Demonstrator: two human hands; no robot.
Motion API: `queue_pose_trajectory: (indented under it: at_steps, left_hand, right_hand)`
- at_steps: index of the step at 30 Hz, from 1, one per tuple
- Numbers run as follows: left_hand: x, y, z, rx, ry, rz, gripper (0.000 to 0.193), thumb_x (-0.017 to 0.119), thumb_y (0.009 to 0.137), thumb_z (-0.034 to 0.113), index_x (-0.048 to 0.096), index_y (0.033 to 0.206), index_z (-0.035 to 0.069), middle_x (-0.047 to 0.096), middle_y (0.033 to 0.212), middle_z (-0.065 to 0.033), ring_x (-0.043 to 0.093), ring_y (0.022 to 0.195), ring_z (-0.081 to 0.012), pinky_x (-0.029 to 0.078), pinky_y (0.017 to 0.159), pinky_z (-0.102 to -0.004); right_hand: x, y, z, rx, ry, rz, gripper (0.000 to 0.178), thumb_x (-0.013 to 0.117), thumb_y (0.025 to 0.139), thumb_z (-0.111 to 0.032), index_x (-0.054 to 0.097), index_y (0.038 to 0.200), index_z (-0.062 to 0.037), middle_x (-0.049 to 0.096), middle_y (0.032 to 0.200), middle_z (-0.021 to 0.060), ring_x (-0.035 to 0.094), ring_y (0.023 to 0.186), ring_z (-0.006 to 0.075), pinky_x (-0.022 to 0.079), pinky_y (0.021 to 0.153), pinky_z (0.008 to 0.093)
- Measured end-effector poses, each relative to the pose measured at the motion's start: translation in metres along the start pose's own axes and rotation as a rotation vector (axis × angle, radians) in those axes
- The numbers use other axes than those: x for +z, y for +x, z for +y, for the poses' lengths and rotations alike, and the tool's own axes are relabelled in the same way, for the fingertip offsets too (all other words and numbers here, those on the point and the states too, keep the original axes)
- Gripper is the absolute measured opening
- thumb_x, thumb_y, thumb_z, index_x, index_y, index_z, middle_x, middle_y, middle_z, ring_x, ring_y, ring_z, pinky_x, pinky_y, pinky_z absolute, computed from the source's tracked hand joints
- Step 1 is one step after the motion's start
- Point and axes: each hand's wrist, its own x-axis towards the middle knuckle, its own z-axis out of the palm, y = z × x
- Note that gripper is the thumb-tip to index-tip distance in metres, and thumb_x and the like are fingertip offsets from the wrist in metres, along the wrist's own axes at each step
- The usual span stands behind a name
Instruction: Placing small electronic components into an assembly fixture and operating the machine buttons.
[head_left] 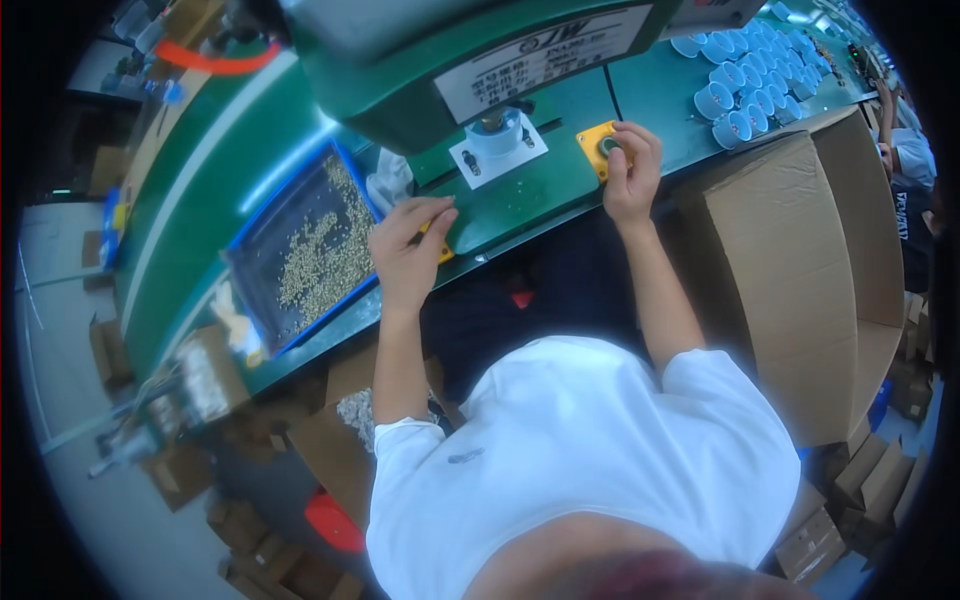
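On the green bench my left hand (402, 245) lies over a yellow button box (445, 252), covering most of it. Its fingers are bent and the thumb comes close to them; anything between the tips is hidden. Across from it my right hand (637, 178) rests at a second yellow button box (592, 143), thumb and fingers apart beside its round green button (608, 146). Between the hands, a pale blue cup-shaped piece (497, 135) stands on a white plate (513, 163) under the head of a green press (400, 75).
A blue-rimmed tray (262, 225) of small brassy parts lies left of my left hand, with a whitish cloth (390, 180) alongside. Many pale blue cups (735, 128) stand at the far right. A large open carton (780, 270) stands right of my arm. Another person (912, 155) is beyond.
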Motion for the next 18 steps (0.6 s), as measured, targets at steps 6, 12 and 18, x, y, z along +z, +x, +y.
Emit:
queue_pose_trajectory:
  at_steps: [6,12,18]
  left_hand:
    - [-0.0015,-0.0059,-0.0031,-0.03,-0.086,-0.053,0.014,0.079,0.083,-0.002,0.078,0.097,-0.002,0.077,0.094,-0.0123,0.073,0.083,-0.0199,0.055,0.077,-0.0278]
    - [-0.0029,-0.0068,-0.007,-0.079,-0.126,-0.052,0.014,0.079,0.084,-0.002,0.077,0.097,-0.004,0.078,0.092,-0.0121,0.073,0.082,-0.0185,0.055,0.076,-0.0274]
    - [-0.0045,-0.0069,-0.0095,-0.087,-0.16,-0.057,0.012,0.079,0.084,-0.001,0.078,0.096,-0.004,0.077,0.091,-0.0118,0.072,0.081,-0.0176,0.055,0.076,-0.0268]
  right_hand:
    - [-0.0009,-0.0019,0.0008,0.034,0.024,0.002,0.015,0.059,0.096,-0.007,0.064,0.108,-0.002,0.067,0.118,0.0131,0.059,0.107,0.0286,0.049,0.092,0.0369]
    - [-0.0037,-0.0034,0.0019,-0.018,-0.023,-0.017,0.014,0.058,0.099,-0.009,0.064,0.109,-0.0008,0.067,0.119,0.015,0.06,0.109,0.0274,0.049,0.094,0.0358]
    - [-0.0043,-0.0024,0.0015,-0.028,-0.035,-0.018,0.015,0.058,0.099,-0.01,0.063,0.111,-0.0007,0.067,0.118,0.0149,0.061,0.109,0.0275,0.049,0.095,0.0354]
